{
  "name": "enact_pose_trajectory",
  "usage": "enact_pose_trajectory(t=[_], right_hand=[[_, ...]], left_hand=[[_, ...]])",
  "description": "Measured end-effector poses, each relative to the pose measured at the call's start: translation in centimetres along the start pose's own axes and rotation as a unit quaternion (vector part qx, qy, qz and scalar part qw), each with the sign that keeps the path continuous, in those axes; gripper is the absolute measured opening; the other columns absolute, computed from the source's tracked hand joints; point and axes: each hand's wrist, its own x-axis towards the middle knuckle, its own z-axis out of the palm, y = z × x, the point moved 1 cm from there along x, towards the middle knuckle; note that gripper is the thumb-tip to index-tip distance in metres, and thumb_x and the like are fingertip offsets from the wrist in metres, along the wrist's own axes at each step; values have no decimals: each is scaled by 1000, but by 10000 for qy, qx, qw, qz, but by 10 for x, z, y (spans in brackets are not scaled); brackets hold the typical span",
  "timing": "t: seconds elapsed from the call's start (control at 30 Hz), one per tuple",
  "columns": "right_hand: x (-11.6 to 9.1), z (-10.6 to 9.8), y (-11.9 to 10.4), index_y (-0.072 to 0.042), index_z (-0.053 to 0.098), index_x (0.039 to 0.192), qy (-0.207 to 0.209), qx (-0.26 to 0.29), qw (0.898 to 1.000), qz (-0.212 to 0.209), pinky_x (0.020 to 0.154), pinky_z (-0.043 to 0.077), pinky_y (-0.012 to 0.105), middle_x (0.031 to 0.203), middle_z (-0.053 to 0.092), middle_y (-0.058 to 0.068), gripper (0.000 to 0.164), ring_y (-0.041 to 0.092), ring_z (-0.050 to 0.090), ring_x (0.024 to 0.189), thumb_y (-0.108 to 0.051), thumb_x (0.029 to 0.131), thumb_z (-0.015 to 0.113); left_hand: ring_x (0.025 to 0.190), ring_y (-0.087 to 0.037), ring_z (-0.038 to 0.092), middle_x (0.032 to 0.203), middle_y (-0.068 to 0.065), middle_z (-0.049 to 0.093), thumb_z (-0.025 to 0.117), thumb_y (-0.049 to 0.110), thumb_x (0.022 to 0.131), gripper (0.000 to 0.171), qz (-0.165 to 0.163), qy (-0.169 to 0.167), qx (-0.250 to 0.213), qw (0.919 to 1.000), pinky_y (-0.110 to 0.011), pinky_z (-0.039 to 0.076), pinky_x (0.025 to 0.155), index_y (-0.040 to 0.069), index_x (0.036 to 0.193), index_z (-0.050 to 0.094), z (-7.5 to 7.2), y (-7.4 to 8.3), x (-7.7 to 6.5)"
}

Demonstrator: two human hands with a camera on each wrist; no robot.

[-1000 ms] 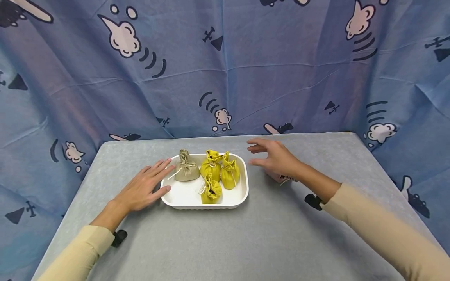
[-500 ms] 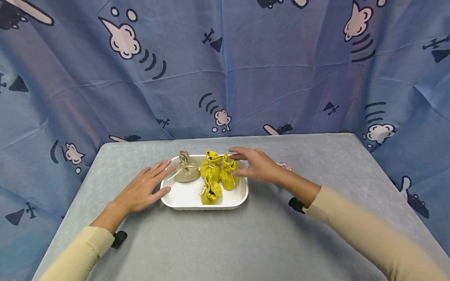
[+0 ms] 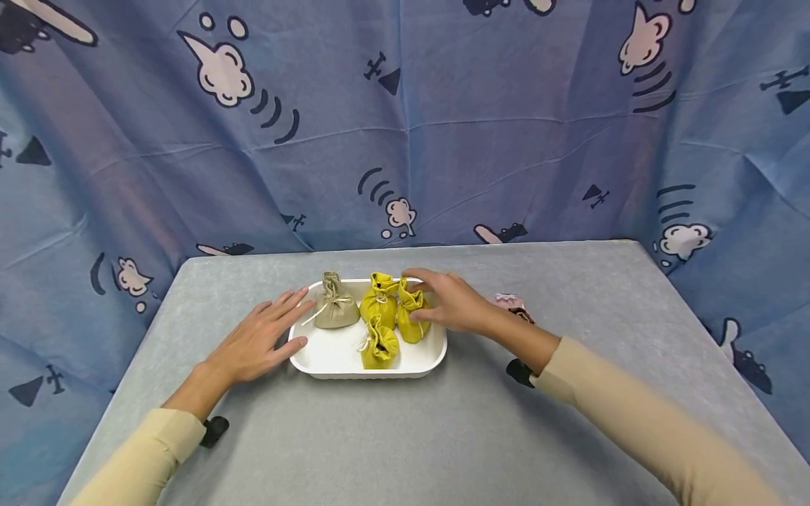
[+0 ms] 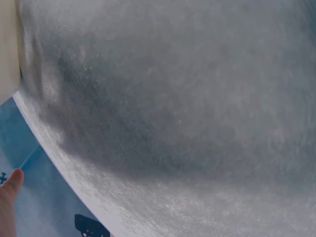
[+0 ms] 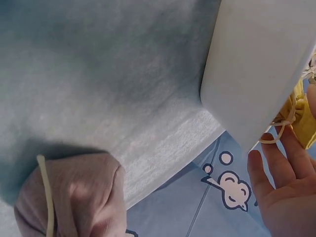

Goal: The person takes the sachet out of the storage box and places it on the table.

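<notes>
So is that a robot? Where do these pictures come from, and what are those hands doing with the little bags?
No robot here, just a person! The wide picture comes from a camera worn on their head, looking forward and down. The other two come from a camera on each wrist; the left one sees mostly gray table.

In a white tray sit three yellow bags and a beige bag. A pinkish bag rests outside, to the right.

The left hand is at the tray's left edge, holding nothing. The right hand reaches around the rightmost yellow bag; I can't tell whether it grips it.
</notes>
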Motion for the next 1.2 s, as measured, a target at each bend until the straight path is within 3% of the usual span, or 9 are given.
enact_pose_trajectory(t=[0.23, 0.6, 1.0, 1.2], right_hand=[[2, 7, -1, -9, 46, 147, 52, -24, 9999, 162, 103, 46, 46, 130, 64, 14, 73, 27, 64, 116, -13, 84, 81], [3, 12, 0, -10, 47, 146, 246, -47, 9995, 175, 100, 49, 46, 128, 66, 15, 72, 29, 65, 115, -18, 84, 82], [5, 14, -1, -7, 51, 143, 441, -201, 9986, 187, 95, 52, 44, 113, 73, 12, 67, 27, 69, 106, -3, 82, 80], [3, 11, -4, -8, 51, 143, 492, -194, 9984, 207, 95, 51, 45, 118, 71, 14, 67, 28, 68, 107, 0, 83, 78]], left_hand=[[147, -35, 28, 164, -4, 24, 53, 44, 101, 65, 18, 41, -1, 10000, -59, 28, 111, 18, 157, 33, 0, 0, -1], [148, -33, 26, 164, -3, 23, 52, 45, 101, 66, -7, -15, -16, 10000, -59, 27, 111, 19, 158, 32, 1, -1, 0], [147, -34, 27, 164, -4, 23, 52, 44, 101, 66, 4, -17, -16, 10000, -60, 27, 111, 18, 157, 32, 0, 0, 0], [148, -34, 26, 164, -4, 23, 52, 44, 101, 65, 6, 0, -24, 10000, -60, 26, 111, 18, 158, 32, 0, 0, 0]])
